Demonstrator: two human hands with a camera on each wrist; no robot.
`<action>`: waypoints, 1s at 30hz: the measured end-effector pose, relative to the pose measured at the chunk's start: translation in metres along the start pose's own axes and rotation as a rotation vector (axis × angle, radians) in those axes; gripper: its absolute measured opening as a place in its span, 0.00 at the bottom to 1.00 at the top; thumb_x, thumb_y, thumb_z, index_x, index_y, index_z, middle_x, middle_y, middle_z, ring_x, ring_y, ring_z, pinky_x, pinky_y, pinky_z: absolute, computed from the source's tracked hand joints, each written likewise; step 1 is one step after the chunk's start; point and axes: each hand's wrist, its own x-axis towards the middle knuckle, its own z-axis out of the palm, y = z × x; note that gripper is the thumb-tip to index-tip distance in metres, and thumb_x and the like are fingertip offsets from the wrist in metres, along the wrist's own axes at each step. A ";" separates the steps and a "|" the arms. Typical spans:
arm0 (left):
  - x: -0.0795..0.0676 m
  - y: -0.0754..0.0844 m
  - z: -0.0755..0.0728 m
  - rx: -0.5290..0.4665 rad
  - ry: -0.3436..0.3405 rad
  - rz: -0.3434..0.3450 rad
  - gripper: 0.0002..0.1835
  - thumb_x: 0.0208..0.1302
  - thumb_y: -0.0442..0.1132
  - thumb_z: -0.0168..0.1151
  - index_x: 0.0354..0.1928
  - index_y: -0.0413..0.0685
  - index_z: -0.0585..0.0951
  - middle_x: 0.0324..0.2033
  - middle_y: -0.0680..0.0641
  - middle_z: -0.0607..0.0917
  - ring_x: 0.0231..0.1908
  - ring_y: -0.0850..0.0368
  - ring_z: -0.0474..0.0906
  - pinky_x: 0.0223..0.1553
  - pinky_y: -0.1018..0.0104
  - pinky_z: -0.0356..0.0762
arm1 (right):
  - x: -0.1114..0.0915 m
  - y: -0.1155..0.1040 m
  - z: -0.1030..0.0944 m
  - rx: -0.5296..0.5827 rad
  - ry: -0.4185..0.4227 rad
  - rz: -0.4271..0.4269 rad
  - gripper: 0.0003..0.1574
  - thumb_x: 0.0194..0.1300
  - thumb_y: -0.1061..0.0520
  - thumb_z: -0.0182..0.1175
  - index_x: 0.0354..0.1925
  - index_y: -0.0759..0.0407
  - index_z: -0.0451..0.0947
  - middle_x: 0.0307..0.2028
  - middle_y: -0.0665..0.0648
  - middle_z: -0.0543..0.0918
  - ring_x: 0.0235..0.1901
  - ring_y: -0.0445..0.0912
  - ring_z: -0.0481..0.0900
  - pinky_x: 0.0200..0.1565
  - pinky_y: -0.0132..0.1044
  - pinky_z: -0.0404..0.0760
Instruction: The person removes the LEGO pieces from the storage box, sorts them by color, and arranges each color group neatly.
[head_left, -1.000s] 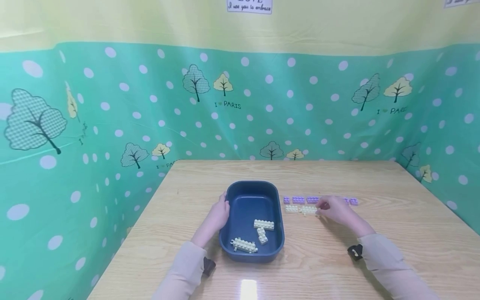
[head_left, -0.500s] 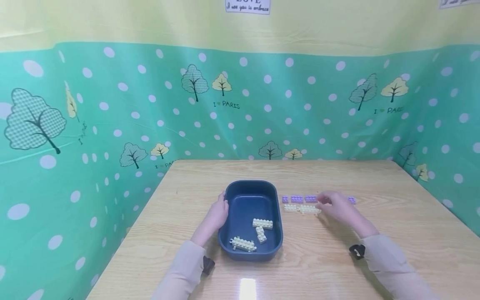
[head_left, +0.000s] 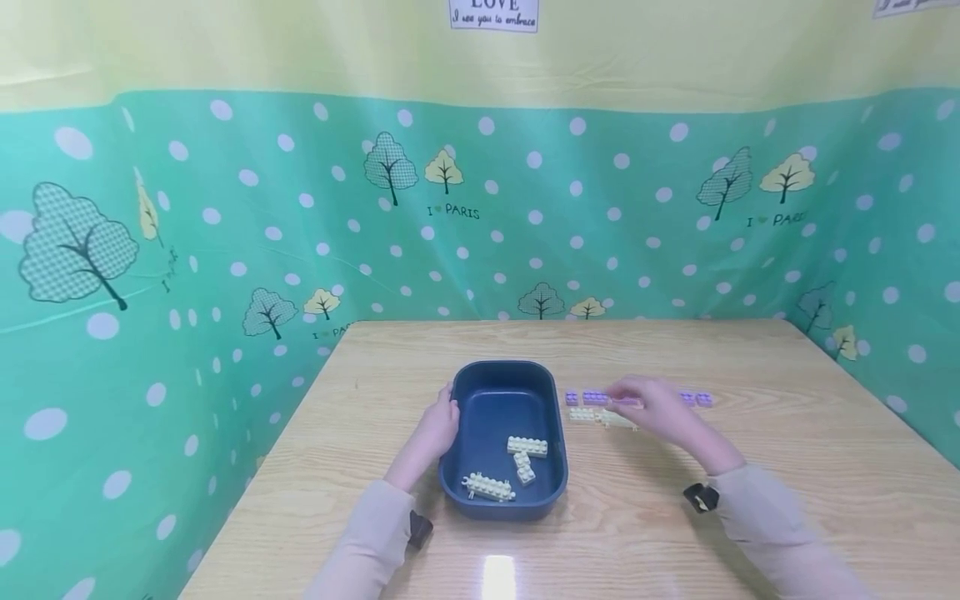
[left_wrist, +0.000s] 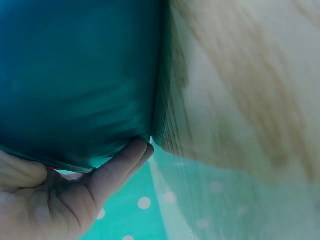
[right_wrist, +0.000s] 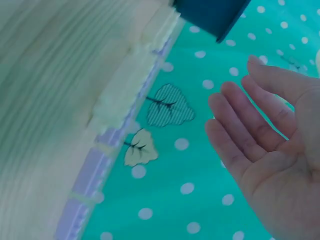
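My left hand [head_left: 437,425] holds the left wall of a dark blue bin [head_left: 501,508]. In the left wrist view its thumb hooks over the rim while its fingers [left_wrist: 117,167] lie along the outer wall. Inside the bin are a cream brick with side clips [head_left: 489,487], a long cream brick [head_left: 527,447] and small cream pieces [head_left: 523,468]. My right hand [head_left: 663,412] hovers above the rows of bricks, its fingers loosely bent around nothing. Under it lies another clipped cream brick [head_left: 617,419], partly covered, beside a plain cream brick [head_left: 582,413].
Behind the cream bricks runs a row of purple bricks [head_left: 595,398], its middle hidden by the right hand. Everything stands on a wooden table [head_left: 405,354]. A green dotted curtain [head_left: 480,225] hangs around the table's back and sides.
My right hand has come away from the right end of the clipped cream brick, which stays on the table, and has moved left over it. The left hand keeps its hold on the bin.
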 end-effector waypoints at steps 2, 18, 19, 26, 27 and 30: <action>0.001 -0.001 0.000 0.006 0.003 0.002 0.25 0.73 0.36 0.36 0.67 0.28 0.56 0.50 0.24 0.76 0.48 0.35 0.78 0.46 0.48 0.80 | 0.003 -0.006 0.002 -0.004 0.002 -0.016 0.16 0.60 0.55 0.62 0.46 0.61 0.80 0.43 0.59 0.85 0.46 0.55 0.81 0.49 0.53 0.79; 0.002 -0.001 0.001 -0.010 0.007 0.012 0.25 0.73 0.36 0.37 0.67 0.28 0.56 0.53 0.24 0.75 0.51 0.34 0.76 0.50 0.46 0.78 | 0.033 -0.054 0.027 -0.011 -0.009 -0.290 0.14 0.57 0.55 0.65 0.42 0.59 0.82 0.40 0.54 0.86 0.42 0.49 0.83 0.47 0.43 0.82; 0.002 -0.001 0.001 -0.013 0.006 0.010 0.25 0.73 0.36 0.37 0.67 0.28 0.56 0.54 0.25 0.74 0.53 0.34 0.75 0.52 0.45 0.76 | 0.034 -0.057 0.029 -0.014 -0.012 -0.300 0.14 0.58 0.55 0.65 0.42 0.58 0.82 0.39 0.54 0.86 0.42 0.48 0.83 0.47 0.43 0.82; 0.004 -0.002 0.002 -0.010 0.003 -0.001 0.25 0.73 0.36 0.37 0.67 0.28 0.56 0.56 0.26 0.72 0.55 0.34 0.73 0.54 0.46 0.75 | 0.042 -0.074 0.038 -0.032 -0.056 -0.346 0.13 0.57 0.54 0.65 0.42 0.56 0.82 0.40 0.52 0.85 0.42 0.46 0.82 0.45 0.40 0.83; 0.004 -0.002 0.002 -0.008 0.002 -0.004 0.25 0.73 0.36 0.36 0.67 0.29 0.56 0.56 0.26 0.72 0.54 0.34 0.74 0.53 0.46 0.76 | 0.043 -0.076 0.040 -0.036 -0.067 -0.355 0.13 0.57 0.54 0.66 0.42 0.56 0.82 0.40 0.52 0.85 0.42 0.46 0.82 0.45 0.39 0.82; 0.003 -0.003 0.001 -0.005 0.002 0.000 0.25 0.73 0.36 0.37 0.67 0.28 0.56 0.53 0.25 0.74 0.52 0.34 0.76 0.49 0.47 0.78 | 0.045 -0.082 0.046 -0.040 -0.104 -0.391 0.13 0.57 0.55 0.66 0.41 0.57 0.82 0.39 0.52 0.84 0.41 0.47 0.82 0.44 0.38 0.82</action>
